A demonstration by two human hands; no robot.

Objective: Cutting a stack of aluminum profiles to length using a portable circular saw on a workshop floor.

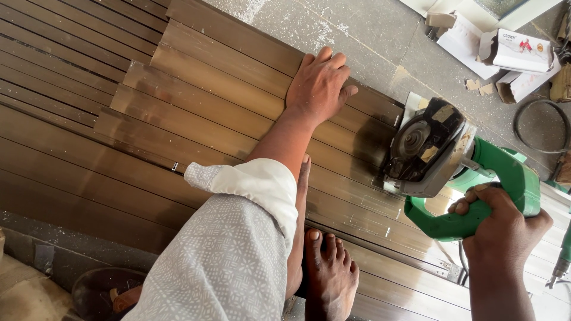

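White cardboard boxes and a black cable loop lie on the dusty grey floor.

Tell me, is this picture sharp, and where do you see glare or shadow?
Head view: mostly sharp, daylight from the right; the left hand and green saw are crisp; glare whitens the brown boards at the lower right; the saw throws a shadow leftward; the near sleeve looks slightly soft.

Left hand flat, fingers spread, palm down, arm extended; right hand fisted in a tight grip.
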